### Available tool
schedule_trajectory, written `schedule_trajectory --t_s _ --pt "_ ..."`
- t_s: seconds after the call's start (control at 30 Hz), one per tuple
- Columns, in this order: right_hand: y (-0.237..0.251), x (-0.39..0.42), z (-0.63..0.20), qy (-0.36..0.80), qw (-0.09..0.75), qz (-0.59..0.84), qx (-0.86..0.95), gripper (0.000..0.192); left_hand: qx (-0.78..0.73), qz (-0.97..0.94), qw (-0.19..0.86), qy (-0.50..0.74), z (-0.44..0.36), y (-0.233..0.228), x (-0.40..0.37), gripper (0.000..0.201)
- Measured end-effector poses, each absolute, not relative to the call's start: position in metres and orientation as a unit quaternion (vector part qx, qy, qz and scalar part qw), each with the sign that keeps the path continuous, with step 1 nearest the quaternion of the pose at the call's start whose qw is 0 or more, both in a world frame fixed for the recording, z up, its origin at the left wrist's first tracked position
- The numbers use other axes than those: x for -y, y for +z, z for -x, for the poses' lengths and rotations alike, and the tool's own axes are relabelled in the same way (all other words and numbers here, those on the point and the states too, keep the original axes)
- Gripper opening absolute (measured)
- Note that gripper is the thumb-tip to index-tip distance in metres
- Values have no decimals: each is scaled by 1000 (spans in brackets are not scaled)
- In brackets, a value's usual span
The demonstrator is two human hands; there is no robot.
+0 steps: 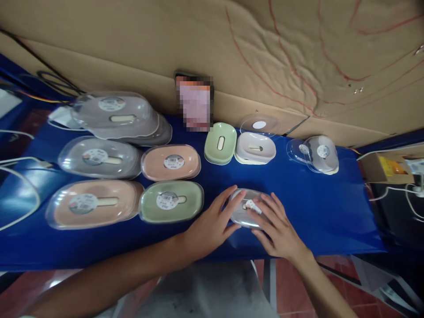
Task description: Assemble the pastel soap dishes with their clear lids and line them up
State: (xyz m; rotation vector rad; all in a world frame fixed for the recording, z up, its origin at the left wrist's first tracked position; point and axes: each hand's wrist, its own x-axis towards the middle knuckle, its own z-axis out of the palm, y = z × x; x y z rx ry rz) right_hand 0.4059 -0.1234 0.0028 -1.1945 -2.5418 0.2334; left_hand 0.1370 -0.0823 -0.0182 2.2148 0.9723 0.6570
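The round stickers [174,162] on the lids are too blurred to read.

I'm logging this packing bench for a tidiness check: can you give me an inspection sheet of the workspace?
Surface: blue table, backed by cardboard sheets.
Job's things: grey lidded soap dish under both hands.
Clutter: lidded dishes in stacks at left, among them a green one and a pink one; an open green dish, an open white dish, loose clear lids; a propped phone, screen blurred.
Grippers: left hand and right hand lie flat on the grey dish, fingers spread.
Cables: white cords at the left edge and right edge.
Surroundings: red tiled floor below.
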Motion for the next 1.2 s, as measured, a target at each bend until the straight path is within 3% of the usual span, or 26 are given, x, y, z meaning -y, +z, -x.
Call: schedule_trajectory --t_s 0.23,0.53,0.8,1.0,1.1,1.2 --pt "-19 125 -416 35 171 408 896 64 -351 -853 319 217 -136 -23 78 92" --pt "-16 128 -415 19 165 415 895 74 -345 -868 281 222 -140 -25 76 91" --pt "-16 140 -400 11 259 434 863 90 -357 -891 186 210 -126 3 96 82" --pt "-4 116 -397 5 322 419 849 94 -490 -822 94 276 -31 45 83 59" --pt "-6 99 -405 -4 310 457 834 94 -558 -791 9 253 43 59 56 68" --pt "-11 88 -413 17 263 495 828 89 -588 -767 -11 257 109 53 30 81"
